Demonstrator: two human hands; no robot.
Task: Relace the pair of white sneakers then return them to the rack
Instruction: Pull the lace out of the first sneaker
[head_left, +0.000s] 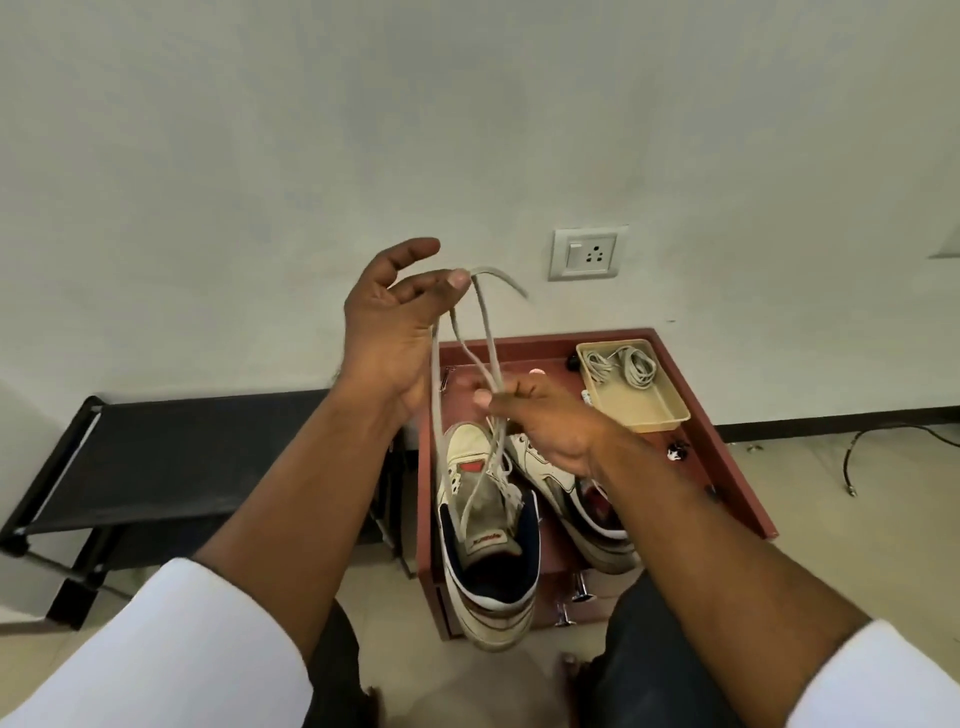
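Two worn white sneakers lie on a low reddish-brown table (727, 457). The nearer sneaker (488, 540) points away from me, its heel hanging over the table's front edge. The second sneaker (576, 499) lies to its right, partly under my right wrist. A grey-white lace (485, 332) rises from the near sneaker's eyelets. My left hand (389, 332) is raised and pinches the lace near its ends between thumb and fingertips. My right hand (540, 415), lower, pinches both strands just above the shoe.
A beige tray (660, 415) with coiled laces sits at the table's back right. A black shoe rack (171, 457) stands to the left against the wall. A wall socket (586, 253) is above the table. A black cable (883, 441) lies on the floor, right.
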